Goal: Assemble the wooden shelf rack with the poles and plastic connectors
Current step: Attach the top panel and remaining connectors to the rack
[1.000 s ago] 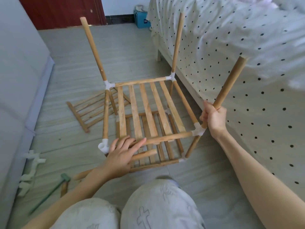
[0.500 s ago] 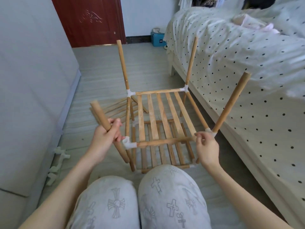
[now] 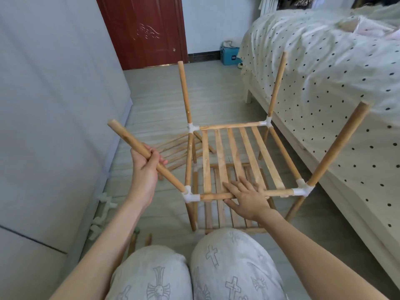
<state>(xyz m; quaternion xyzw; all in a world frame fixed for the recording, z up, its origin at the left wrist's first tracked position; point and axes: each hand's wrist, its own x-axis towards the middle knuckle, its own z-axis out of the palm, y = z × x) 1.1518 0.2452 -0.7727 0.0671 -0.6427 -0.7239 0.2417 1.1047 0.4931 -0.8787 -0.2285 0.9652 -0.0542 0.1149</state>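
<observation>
The left hand grips a slanted wooden pole whose lower end meets the near-left white corner connector (seemingly to seat it), while the flat, open right hand steadies the slatted shelf.

Rack on floor between wall at left and bed at right. Spare slatted panel on floor behind rack's left side. Loose connectors by wall. Door far behind.
</observation>
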